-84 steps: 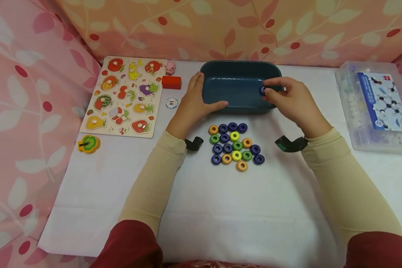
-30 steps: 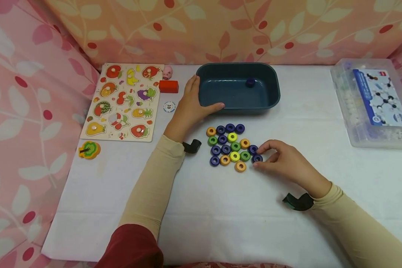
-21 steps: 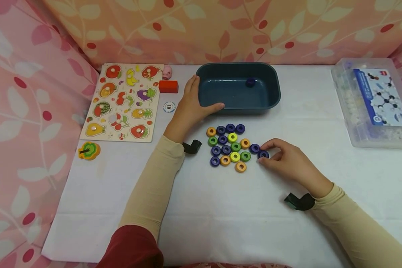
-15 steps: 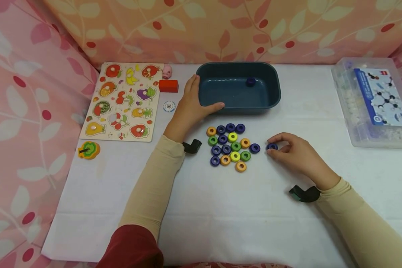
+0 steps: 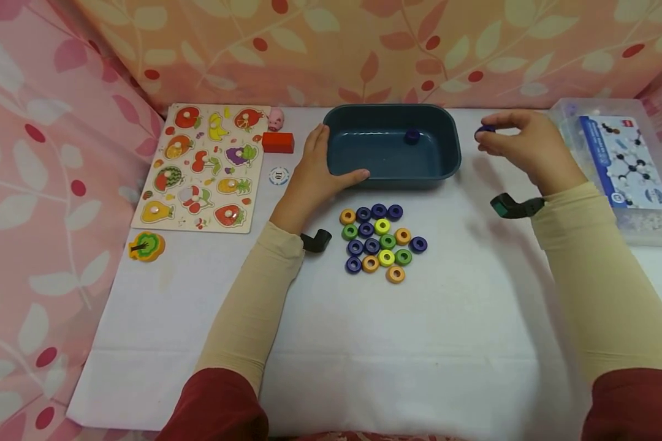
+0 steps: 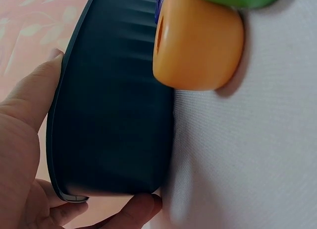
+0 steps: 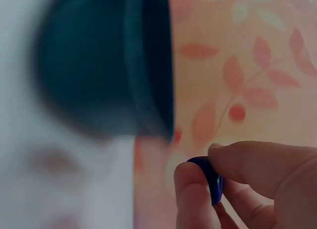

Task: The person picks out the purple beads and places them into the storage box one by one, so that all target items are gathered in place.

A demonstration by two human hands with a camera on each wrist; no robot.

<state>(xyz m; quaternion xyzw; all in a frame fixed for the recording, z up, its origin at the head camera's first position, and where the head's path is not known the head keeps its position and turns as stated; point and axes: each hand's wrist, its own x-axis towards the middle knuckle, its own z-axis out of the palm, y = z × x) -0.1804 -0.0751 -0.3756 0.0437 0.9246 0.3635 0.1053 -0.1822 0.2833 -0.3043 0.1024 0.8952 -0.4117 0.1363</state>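
My left hand (image 5: 315, 174) grips the left end of a dark teal plastic tub (image 5: 369, 156), thumb on its near rim. In the left wrist view the fingers wrap round the tub's end wall (image 6: 109, 105). One dark blue ring bead (image 5: 412, 136) lies inside, towards the back right. My right hand (image 5: 535, 147) is raised just right of the tub, pinching another dark blue ring bead (image 5: 482, 131) between thumb and fingers. The right wrist view shows that bead (image 7: 214, 184) tilted on edge. In front of the tub lie several blue, orange, green and yellow (image 5: 382, 233) ring beads.
A fruit peg puzzle board (image 5: 204, 168) lies at the left, with a red block (image 5: 278, 143), a pink pig figure (image 5: 276, 119) and a round "10" token (image 5: 279, 176) beside it. A tree-shaped piece (image 5: 147, 246) lies below. A clear molecule-kit box (image 5: 629, 162) stands right.
My right hand put one blue bead in the tub, then drew another from the group's right edge and lifted it up and to the right. My left hand stays on the tub.
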